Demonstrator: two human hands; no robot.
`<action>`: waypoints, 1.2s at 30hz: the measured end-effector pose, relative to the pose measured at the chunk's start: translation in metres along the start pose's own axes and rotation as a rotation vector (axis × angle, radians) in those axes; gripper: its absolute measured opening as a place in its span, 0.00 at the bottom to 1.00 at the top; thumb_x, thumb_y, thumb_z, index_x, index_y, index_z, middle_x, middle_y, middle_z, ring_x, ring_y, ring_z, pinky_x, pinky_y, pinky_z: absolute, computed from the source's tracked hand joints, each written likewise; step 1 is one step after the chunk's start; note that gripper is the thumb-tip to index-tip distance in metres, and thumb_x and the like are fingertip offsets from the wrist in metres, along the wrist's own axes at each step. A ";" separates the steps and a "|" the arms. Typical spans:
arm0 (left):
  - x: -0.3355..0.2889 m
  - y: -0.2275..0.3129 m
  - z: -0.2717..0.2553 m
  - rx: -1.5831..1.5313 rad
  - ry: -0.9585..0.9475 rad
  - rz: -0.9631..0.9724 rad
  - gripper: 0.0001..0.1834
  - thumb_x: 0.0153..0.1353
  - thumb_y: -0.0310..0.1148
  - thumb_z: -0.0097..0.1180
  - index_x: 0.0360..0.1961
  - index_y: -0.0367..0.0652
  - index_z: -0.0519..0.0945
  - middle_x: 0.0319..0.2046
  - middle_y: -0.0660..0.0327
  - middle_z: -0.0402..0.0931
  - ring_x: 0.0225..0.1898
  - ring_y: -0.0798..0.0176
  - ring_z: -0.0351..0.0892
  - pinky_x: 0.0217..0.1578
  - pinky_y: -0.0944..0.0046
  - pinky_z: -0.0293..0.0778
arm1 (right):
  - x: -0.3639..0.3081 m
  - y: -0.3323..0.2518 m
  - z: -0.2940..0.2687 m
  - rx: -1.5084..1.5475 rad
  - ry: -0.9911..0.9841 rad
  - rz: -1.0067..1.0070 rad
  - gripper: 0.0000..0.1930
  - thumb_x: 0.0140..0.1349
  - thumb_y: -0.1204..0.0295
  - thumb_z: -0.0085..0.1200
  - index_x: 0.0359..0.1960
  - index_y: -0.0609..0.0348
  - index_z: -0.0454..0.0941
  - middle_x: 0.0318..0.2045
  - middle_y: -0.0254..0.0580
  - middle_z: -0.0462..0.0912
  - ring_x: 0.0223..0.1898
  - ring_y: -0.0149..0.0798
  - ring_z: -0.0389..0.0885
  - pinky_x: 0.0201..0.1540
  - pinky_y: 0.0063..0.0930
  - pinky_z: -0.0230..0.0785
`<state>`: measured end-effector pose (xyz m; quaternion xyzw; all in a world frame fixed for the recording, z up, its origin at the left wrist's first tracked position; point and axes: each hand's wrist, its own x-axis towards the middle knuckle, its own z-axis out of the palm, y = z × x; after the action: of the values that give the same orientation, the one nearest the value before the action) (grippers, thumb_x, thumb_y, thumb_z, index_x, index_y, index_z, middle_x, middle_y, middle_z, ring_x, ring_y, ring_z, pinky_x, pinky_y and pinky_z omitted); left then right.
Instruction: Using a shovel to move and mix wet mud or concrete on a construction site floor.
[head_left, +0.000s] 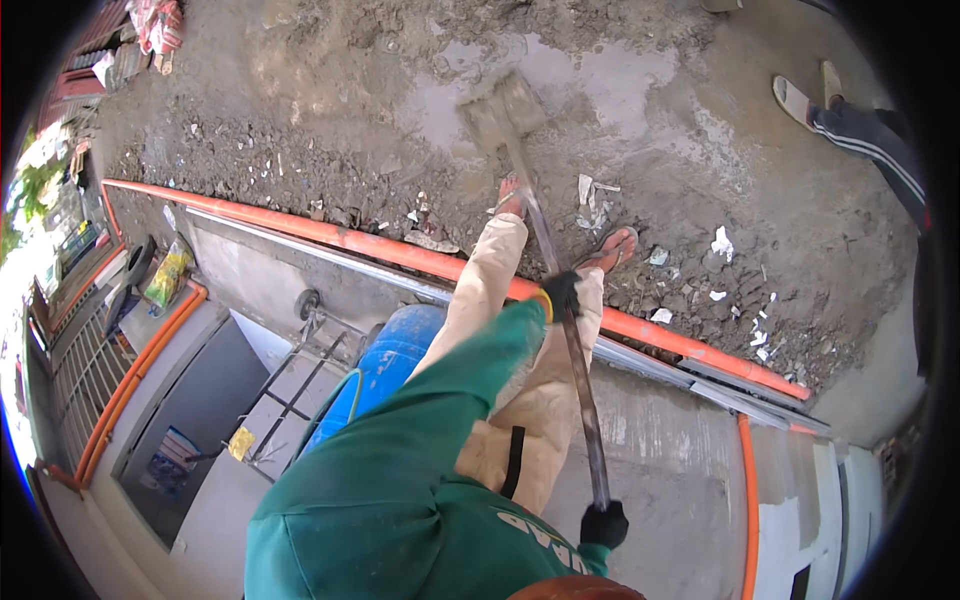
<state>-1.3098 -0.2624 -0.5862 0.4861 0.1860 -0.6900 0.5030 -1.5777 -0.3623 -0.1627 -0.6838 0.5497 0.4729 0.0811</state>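
A long-handled shovel (pixel 578 370) runs from close by my body out over the muddy ground. Its mud-coated blade (pixel 503 108) lies at the edge of a patch of wet grey mud (pixel 620 85). My left hand (pixel 563 295), in a dark glove, is closed around the middle of the shaft. Closer to me, my right hand (pixel 605 523), also dark-gloved, grips the shaft's near end. My left arm in a green sleeve (pixel 400 430) reaches forward across my tan trousers (pixel 485 290). My feet in flip-flops (pixel 618 248) stand on either side of the shaft.
An orange pipe (pixel 400 252) crosses just behind my feet, beside a metal rail. A blue drum (pixel 385 360) and a wheeled metal frame (pixel 320 355) stand to the left. Another person's striped trouser leg (pixel 880 155) is at the far right. White scraps (pixel 721 243) litter the soil.
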 end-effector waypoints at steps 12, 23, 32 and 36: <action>0.002 0.186 -0.127 -0.482 0.462 0.082 0.10 0.57 0.42 0.58 0.28 0.47 0.76 0.13 0.63 0.65 0.14 0.58 0.69 0.16 0.51 0.70 | 0.055 -0.178 0.023 0.162 0.099 -0.207 0.09 0.50 0.61 0.60 0.24 0.50 0.76 0.17 0.48 0.80 0.22 0.54 0.81 0.26 0.48 0.71; -0.146 0.362 -0.136 -0.262 0.659 0.310 0.08 0.59 0.34 0.59 0.31 0.43 0.74 0.17 0.60 0.69 0.18 0.57 0.72 0.22 0.56 0.73 | 0.042 -0.223 -0.065 0.882 -0.836 -0.463 0.16 0.53 0.57 0.61 0.28 0.58 0.76 0.15 0.39 0.76 0.14 0.39 0.76 0.16 0.33 0.68; -0.185 0.394 -0.031 -0.132 0.752 0.530 0.11 0.56 0.34 0.55 0.34 0.36 0.76 0.19 0.60 0.70 0.19 0.60 0.73 0.22 0.59 0.73 | 0.105 -0.209 -0.081 0.888 -1.086 -0.580 0.14 0.53 0.65 0.61 0.36 0.61 0.77 0.16 0.43 0.77 0.14 0.41 0.76 0.20 0.34 0.70; -0.207 0.297 0.084 -0.125 0.801 0.478 0.11 0.58 0.36 0.56 0.24 0.40 0.76 0.15 0.63 0.71 0.17 0.65 0.73 0.19 0.62 0.70 | 0.127 -0.092 -0.021 0.577 -0.195 -0.629 0.16 0.45 0.62 0.65 0.28 0.61 0.78 0.24 0.56 0.81 0.28 0.58 0.80 0.31 0.45 0.72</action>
<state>-1.0868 -0.3451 -0.3012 0.7121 0.2895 -0.3002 0.5648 -1.4964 -0.4263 -0.2828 -0.7195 0.4141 0.3146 0.4603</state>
